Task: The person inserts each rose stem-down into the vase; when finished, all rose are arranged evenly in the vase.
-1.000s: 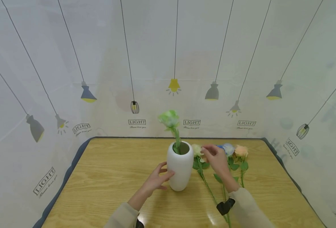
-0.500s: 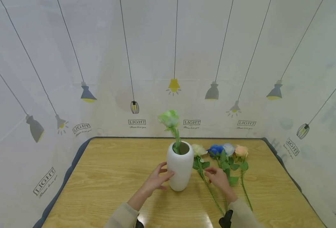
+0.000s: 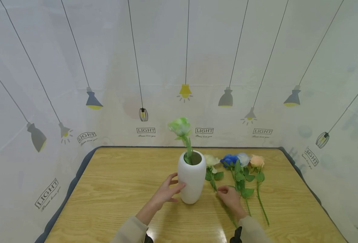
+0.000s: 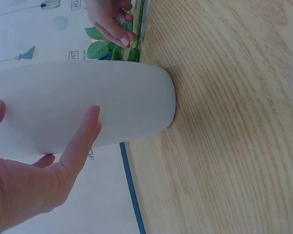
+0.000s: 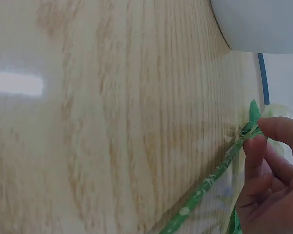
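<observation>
A tall white vase (image 3: 192, 184) stands upright on the wooden table with one green-and-white artificial flower (image 3: 180, 127) leaning out of its mouth. My left hand (image 3: 164, 193) holds the vase low on its left side; in the left wrist view the thumb (image 4: 83, 134) lies along the near wall and other fingers reach round the far side. To the right of the vase lies a cream artificial rose (image 3: 211, 160). My right hand (image 3: 230, 199) pinches its stem (image 5: 205, 187) between thumb and forefinger, just below the leaves, with the stem at the tabletop.
Right of my right hand lie a blue rose (image 3: 229, 160), a pale blue rose (image 3: 243, 159) and a peach rose (image 3: 257, 161), their leafy stems pointing toward me. A backdrop (image 3: 160, 67) printed with lamps rises behind the wooden table (image 3: 121, 189).
My right hand has moved from the cream rose's bloom down toward me along its stem and now pinches it. The left hand and vase have stayed in place.
</observation>
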Demonstrator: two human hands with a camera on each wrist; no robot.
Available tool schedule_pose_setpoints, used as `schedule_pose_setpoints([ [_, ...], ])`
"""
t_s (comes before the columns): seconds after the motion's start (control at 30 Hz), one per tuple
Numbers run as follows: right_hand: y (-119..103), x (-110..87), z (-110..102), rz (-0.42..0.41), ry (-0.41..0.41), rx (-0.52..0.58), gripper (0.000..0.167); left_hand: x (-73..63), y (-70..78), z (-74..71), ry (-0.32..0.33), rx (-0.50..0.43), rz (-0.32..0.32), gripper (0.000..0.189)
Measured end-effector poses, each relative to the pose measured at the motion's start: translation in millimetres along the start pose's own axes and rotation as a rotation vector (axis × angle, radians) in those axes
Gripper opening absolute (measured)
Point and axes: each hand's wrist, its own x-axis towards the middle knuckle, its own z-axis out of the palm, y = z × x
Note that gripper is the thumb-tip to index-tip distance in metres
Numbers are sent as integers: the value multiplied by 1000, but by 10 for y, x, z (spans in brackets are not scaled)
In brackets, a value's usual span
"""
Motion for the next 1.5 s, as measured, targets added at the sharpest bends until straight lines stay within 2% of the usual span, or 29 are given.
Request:
schedule_pose_setpoints([
  [0.37,87,6,43,14,19,-89,24,-2,0,1,-3,2,-9,77],
  [0.63,96,14,15,16,-10,-93,24,9,-10,-8,-6,-3,5,76],
  [0.77,84,12,-7,51,-30,-79,23,3,-12,-4,-5,2,4,77],
  [1.1,38,4,-139,46,-43,81,25,12,-21,-7,-11,-7,3,77],
  [1.3,-28,-20,-211,113,-105,307,27,12,-19,-8,-8,-7,3,77],
  [1.4,-94,-16,-243,126,-119,344,32,15,-24,-9,-7,-4,2,77],
  [1.5,-166,6,-282,89,-113,350,33,13,-26,-8,-7,-3,2,77],
])
